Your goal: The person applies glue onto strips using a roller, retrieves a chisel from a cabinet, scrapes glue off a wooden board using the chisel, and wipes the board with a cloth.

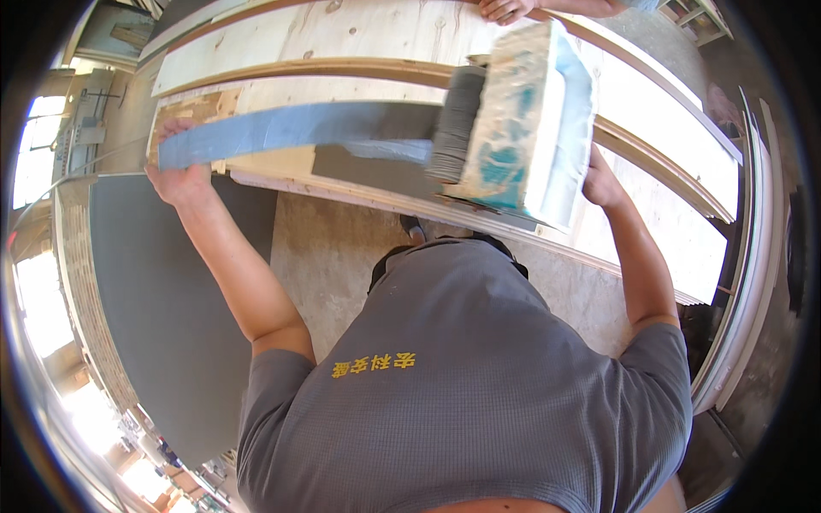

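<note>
My left hand (pixel 181 181) is closed on the end of a long, flat grey-blue strip (pixel 299 130), fingers behind it and thumb at its lower edge. The strip runs right, above the boards, to a dark grey, ribbed roll-like part (pixel 460 124). Against that part stands a bulky block-shaped tool (pixel 505 128), crusted off-white with teal stains and a pale blue-white right side. At that right side is my right hand (pixel 602 178), its fingers mostly hidden behind the tool. It appears to hold the tool up over the boards.
Long pale wooden boards (pixel 316 34) lie in stacks across the far side. A large dark grey panel (pixel 162 282) tops a stack at left. Another person's hand (pixel 506 8) rests at the far edge. Concrete floor (pixel 316 256) shows between the stacks and me.
</note>
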{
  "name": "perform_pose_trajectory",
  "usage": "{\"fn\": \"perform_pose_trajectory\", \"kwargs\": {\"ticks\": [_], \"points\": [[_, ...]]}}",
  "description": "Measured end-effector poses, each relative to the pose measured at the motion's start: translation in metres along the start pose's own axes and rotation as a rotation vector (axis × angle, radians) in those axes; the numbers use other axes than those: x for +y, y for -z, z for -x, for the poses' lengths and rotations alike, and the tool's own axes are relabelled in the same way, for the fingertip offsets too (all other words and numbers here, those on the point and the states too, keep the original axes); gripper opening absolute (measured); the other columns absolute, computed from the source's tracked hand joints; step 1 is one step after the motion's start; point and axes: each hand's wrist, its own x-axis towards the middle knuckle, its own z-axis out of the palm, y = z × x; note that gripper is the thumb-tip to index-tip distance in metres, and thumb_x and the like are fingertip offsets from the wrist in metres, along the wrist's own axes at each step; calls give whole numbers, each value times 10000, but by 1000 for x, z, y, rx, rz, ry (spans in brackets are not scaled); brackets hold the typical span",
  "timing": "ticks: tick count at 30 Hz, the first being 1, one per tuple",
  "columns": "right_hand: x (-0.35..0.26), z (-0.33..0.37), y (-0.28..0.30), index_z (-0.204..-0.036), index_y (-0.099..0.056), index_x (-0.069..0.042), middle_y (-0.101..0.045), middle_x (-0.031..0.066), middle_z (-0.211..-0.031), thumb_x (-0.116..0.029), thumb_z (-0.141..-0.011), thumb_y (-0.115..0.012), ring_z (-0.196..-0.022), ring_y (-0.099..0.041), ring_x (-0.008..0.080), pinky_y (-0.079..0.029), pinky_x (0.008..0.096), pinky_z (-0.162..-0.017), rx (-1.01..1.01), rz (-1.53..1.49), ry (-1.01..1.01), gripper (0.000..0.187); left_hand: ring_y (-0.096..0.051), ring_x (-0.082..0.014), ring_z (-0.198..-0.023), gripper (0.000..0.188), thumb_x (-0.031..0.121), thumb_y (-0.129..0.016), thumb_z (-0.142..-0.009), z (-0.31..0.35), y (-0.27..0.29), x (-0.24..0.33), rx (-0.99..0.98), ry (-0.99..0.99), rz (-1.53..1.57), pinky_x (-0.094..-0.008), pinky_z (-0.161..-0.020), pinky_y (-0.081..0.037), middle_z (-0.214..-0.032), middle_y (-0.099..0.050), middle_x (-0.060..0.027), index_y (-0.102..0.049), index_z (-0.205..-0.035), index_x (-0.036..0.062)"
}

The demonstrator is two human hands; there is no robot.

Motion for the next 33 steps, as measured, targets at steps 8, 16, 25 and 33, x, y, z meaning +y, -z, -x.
{"fn": "perform_pose_trajectory", "kwargs": {"ticks": [8, 16, 25, 33], "points": [[48, 83, 75, -1283, -432, 24, -615, 97, -1034, -127, -840, -556, -825, -618, 143, -518, 266, -642, 185, -169, -220, 483, -497, -314, -794, 738, 617, -73, -941, 62, 94, -33, 240, 32, -428, -419, -768, -450, -865, -543, -171, -466, -897, -6], [54, 90, 31, -1211, -434, 26, -551, 24, -731, -130, -872, -516, -518, -487, 76, -388, 226, -431, 187, -71, -274, 382, -463, -265, -733, 728, 657, -96, -924, 49, 108, -46, 168, 77, -257, -418, -719, -407, -759, -483, -113, -438, -809, 24], [-34, -26, -128, -753, -605, 64, -500, 128, -572, -422, -957, -500, -534, -443, 178, -396, 353, -541, -255, 237, 33, 538, -467, -249, -701, 766, 705, -98, -890, 34, 61, -73, 94, 111, -369, -420, -716, -413, -728, -485, -87, -480, -776, 51], [28, 1, -110, -796, -639, 94, -453, 152, -520, -353, -932, -520, -504, -425, 193, -407, 358, -550, -260, 355, -56, 482, -477, -258, -698, 777, 700, -64, -891, 25, 56, -72, 119, 108, -478, -427, -714, -427, -714, -494, -98, -486, -751, 63]]}}
